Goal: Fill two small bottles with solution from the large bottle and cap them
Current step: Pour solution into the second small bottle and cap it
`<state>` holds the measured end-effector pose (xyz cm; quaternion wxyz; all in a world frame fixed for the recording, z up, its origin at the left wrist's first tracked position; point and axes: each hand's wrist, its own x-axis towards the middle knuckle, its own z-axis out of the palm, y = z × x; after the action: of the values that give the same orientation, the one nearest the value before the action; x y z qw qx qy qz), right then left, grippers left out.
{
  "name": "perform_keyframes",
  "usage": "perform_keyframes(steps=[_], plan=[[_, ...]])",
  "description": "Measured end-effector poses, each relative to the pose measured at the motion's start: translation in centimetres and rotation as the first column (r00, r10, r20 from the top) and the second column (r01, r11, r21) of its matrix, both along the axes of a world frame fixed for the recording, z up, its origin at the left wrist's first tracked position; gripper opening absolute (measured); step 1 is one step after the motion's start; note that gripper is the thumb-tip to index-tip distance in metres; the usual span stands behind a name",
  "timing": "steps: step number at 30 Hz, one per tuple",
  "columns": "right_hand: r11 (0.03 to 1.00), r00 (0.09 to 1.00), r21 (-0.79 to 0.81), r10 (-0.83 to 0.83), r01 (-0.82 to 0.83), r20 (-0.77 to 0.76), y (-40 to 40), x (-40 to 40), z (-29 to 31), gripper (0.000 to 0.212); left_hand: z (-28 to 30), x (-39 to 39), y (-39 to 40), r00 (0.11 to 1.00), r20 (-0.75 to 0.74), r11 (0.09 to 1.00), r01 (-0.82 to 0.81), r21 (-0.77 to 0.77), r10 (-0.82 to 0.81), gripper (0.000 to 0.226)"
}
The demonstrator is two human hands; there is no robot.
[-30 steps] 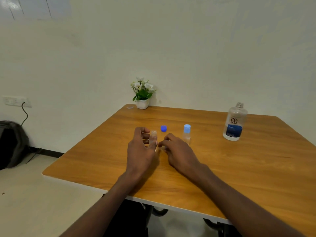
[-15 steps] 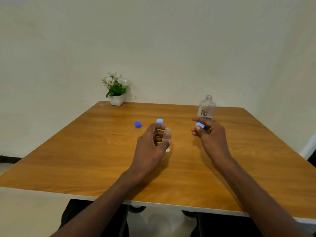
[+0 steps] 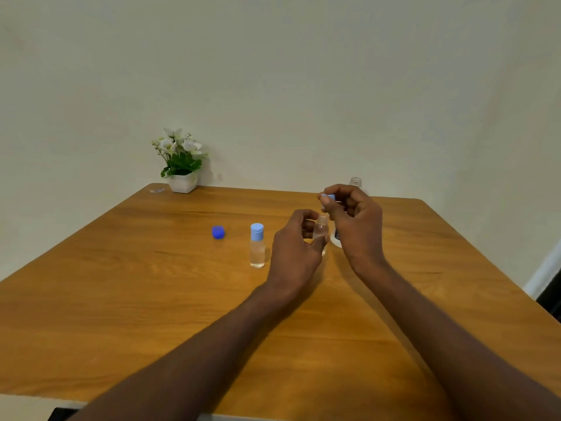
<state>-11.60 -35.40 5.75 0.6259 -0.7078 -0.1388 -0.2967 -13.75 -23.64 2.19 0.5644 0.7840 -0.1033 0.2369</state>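
Note:
My left hand grips a small clear uncapped bottle upright on the wooden table. Just above its mouth my right hand pinches a light blue cap. A second small bottle with a light blue cap stands to the left, holding clear liquid. The large bottle stands behind my right hand, mostly hidden, with only its open neck and part of its base showing. A dark blue cap lies on the table further left.
A white pot of white flowers stands at the table's far left corner against the wall. A small clear scrap lies beside it. The table's right edge runs near a dark doorway.
My right hand has lifted the light blue cap up over the open small bottle. My left hand keeps its grip on that bottle. The camera view has shifted.

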Motion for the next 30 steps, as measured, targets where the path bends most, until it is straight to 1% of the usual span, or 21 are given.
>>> perform_keyframes(steps=[3, 7, 12, 16, 23, 30], plan=[[0.998, 0.997, -0.069, 0.009, -0.004, 0.077, 0.5, 0.6, -0.8, 0.015, -0.1, 1.5, -0.4, 1.000, 0.009, 1.000, -0.009, 0.005, 0.009, 0.037], [0.995, 0.998, -0.089, -0.049, 0.053, 0.043, 0.5, 1.0, -2.3, 0.017, -0.7, 2.3, -0.6, 0.999, 0.044, 0.999, 0.001, -0.033, 0.001, 0.031], [0.986, 0.996, -0.142, -0.085, 0.089, 0.032, -0.1, 1.3, -3.0, 0.020, -1.3, 2.8, -0.5, 0.999, 0.004, 0.995, 0.044, -0.089, -0.043, 0.025], [0.990, 0.998, -0.130, -0.050, 0.055, 0.043, -0.6, 1.4, -2.6, 0.019, -1.3, 2.9, -0.1, 0.998, -0.031, 0.989, 0.049, -0.139, -0.054, 0.032], [0.991, 1.000, -0.133, 0.005, -0.002, 0.018, -0.7, 1.6, -2.8, 0.022, -1.2, 2.8, 0.0, 0.996, -0.083, 0.984, 0.030, -0.178, -0.045, 0.033], [0.985, 1.000, -0.170, 0.009, -0.007, 0.015, -0.9, 1.6, -3.0, 0.023, -1.0, 2.7, 0.3, 0.992, -0.117, 0.984, 0.023, -0.175, -0.044, 0.034]])
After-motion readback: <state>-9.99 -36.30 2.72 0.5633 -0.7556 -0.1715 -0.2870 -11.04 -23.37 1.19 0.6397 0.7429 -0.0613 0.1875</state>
